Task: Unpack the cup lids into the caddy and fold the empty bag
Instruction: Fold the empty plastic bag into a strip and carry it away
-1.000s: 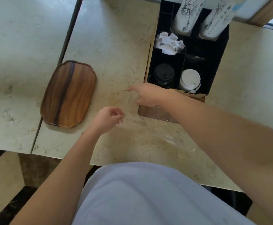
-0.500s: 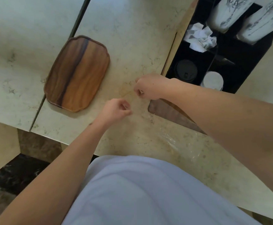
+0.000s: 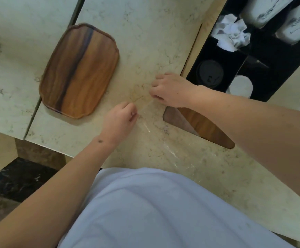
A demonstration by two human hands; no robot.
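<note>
Bag (image 3: 160, 140), clear and flat on the table (image 3: 145, 42), runs lengthwise from the near edge toward both hands. Left hand (image 3: 118, 119) and right hand (image 3: 170, 90) pinch its far end with curled fingers. Lids already sit in the caddy (image 3: 235, 61) beyond.

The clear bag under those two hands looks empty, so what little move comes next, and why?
Probably bring the pinched far edge toward the body for a first fold: the left hand and right hand each pinch the clear bag, which lies flat, and the lids already sit in the caddy.
</note>
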